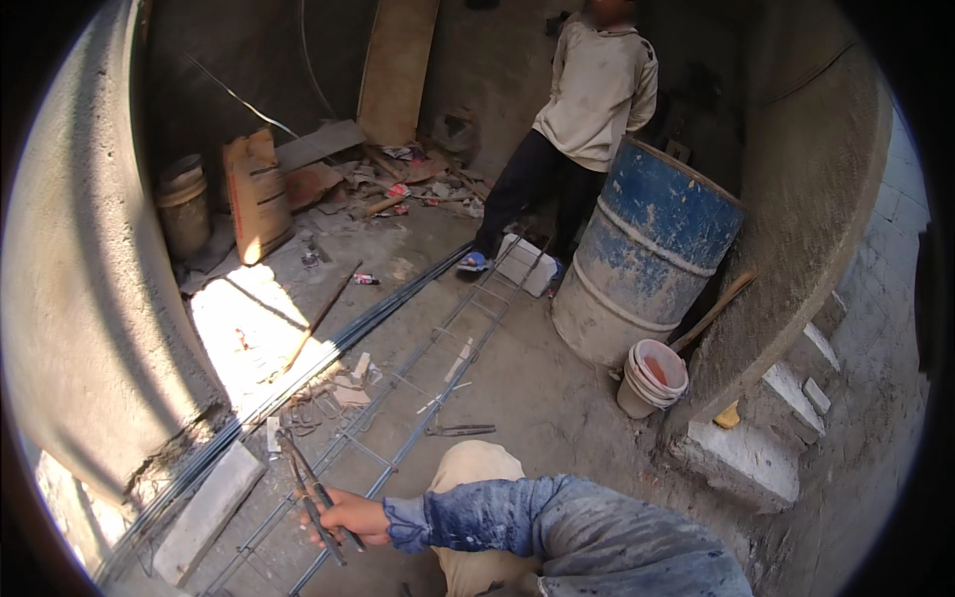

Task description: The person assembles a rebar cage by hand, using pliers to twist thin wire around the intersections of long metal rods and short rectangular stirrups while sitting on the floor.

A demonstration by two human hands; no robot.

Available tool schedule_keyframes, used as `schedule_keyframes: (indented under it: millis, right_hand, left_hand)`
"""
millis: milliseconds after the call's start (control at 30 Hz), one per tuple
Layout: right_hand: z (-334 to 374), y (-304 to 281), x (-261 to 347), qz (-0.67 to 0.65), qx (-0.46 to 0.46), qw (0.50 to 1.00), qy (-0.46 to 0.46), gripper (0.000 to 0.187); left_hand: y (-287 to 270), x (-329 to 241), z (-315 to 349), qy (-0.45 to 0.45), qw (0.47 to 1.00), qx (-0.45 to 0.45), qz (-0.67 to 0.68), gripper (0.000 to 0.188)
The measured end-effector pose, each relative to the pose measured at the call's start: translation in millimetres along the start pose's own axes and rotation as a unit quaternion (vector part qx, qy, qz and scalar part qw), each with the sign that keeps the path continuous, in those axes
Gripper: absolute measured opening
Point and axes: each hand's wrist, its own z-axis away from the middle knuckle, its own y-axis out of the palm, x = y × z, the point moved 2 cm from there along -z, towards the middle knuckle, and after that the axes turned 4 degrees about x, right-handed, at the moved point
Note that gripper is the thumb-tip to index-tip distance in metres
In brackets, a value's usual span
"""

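Observation:
My right hand (350, 518) is closed around the handles of a pair of long dark pincers (294, 464), whose jaws point up and away from me. The hand is over a rebar frame (394, 467), long steel rods joined by thin crosspieces. Diagonally across the floor, the frame runs from near left to a pale block (526, 267) under its far end. Whether the pincers touch the frame, I cannot tell. A second pair of pincers (462, 430) lies on the floor right of the frame, beyond my knee (476, 468). My left hand is out of view.
A bundle of rods (348, 343) lies left of the frame, with a concrete block (209, 512) near it. Another person (597, 95) stands at the far end. Right of them are a blue drum (647, 244), stacked buckets (652, 378) and concrete steps (741, 463). Debris (428, 174) lies behind.

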Motion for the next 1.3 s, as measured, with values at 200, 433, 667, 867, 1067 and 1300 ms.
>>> schedule_keyframes:
  millis: [200, 433, 667, 867, 1067, 1300]
  right_hand:
    - [-4, -4, -3, 0.017, 0.011, 0.999, 0.029, 0.061]
    - [2, -4, 2, 0.036, -0.001, 0.999, 0.039, 0.058]
    - [-3, -15, -4, 0.019, -0.002, 0.999, 0.027, 0.061]
    - [2, -7, -1, 0.045, -0.020, 0.998, 0.030, 0.053]
    - [2, -8, -3, 0.048, -0.026, 0.998, 0.034, 0.051]
    - [-4, -14, -6, 0.037, -0.027, 0.999, 0.029, 0.054]
  left_hand:
    - [-2, 4, 4, -0.016, 1.000, -0.012, 0.010, 0.023]
    - [2, 7, 4, -0.026, 0.999, -0.016, 0.014, 0.023]
    - [6, 10, 8, -0.032, 0.999, -0.027, 0.014, 0.023]
    - [10, 10, 10, -0.032, 0.999, -0.025, 0.017, 0.024]
    - [8, 14, 10, -0.038, 0.999, -0.029, 0.023, 0.024]
    - [5, 19, 7, -0.046, 0.998, -0.029, 0.031, 0.025]
